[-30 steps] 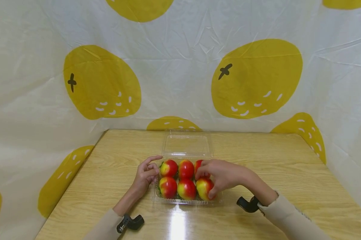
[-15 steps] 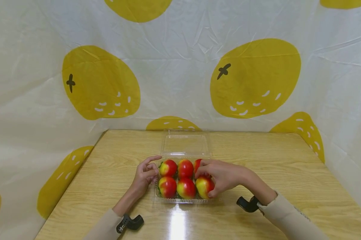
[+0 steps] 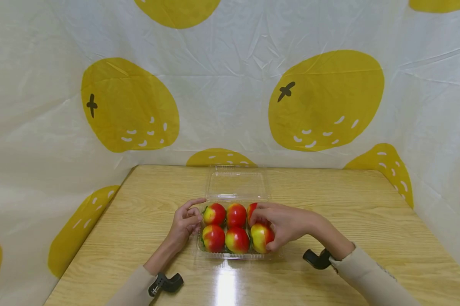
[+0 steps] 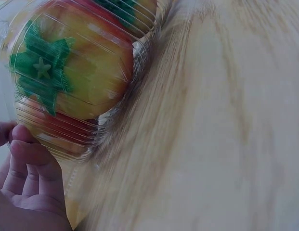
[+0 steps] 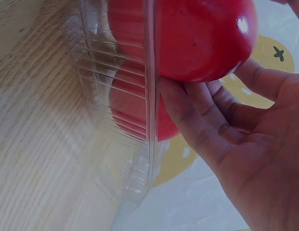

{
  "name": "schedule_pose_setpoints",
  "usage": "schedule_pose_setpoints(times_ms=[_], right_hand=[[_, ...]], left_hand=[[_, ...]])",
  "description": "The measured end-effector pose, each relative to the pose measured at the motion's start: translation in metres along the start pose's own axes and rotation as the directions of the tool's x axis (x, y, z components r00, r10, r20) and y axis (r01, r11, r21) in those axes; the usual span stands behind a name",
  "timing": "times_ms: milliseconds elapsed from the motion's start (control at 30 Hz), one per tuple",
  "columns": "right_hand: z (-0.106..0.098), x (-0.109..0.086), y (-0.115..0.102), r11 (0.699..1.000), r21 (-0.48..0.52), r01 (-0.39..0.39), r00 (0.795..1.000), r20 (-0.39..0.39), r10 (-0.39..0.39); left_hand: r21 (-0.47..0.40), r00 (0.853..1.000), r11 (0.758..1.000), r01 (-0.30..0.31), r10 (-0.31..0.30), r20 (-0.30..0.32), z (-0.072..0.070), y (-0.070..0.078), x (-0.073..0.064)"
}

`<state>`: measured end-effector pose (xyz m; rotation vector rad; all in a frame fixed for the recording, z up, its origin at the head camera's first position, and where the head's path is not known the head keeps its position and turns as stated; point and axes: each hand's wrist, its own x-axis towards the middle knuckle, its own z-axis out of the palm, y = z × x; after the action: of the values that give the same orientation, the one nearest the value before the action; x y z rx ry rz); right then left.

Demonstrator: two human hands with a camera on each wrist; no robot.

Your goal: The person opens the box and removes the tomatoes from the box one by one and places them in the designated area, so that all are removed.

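A clear plastic clamshell box (image 3: pixel 234 256) lies with its lid (image 3: pixel 237 185) folded back. Two rows of three red-and-yellow fruits with green leafy tops fill it; they look like toy persimmons. My left hand (image 3: pixel 185 223) is at the box's left side, and in the left wrist view its thumb and finger pinch the rim (image 4: pixel 5 86). With curled fingers my right hand (image 3: pixel 287 225) grips the near right fruit (image 3: pixel 260 238), thumb on its near side. The right wrist view shows that fruit (image 5: pixel 207 38) above the rim. My fingers partly hide the far right fruit (image 3: pixel 251 210).
The box stands on a light wooden table (image 3: pixel 146 191). Behind and at the sides hangs a white cloth (image 3: pixel 222 106) printed with large yellow fruit shapes. Black wrist mounts (image 3: pixel 172 283) sit at both sleeves.
My right hand and the near right fruit have shifted very slightly to the right. The left hand and the box stay in place.
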<state>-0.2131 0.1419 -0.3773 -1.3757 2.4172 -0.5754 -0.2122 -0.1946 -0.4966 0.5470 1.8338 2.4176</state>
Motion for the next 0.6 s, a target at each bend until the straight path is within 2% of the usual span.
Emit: schedule_pose_setpoints(times_ms=[600], right_hand=[[-0.012,-0.002,-0.009,1.000,0.022,-0.020,1.000,0.016,0.019]], left_hand=[[0.002,1.000,1.000,-0.002,0.002,-0.002,0.000,0.002,0.000]])
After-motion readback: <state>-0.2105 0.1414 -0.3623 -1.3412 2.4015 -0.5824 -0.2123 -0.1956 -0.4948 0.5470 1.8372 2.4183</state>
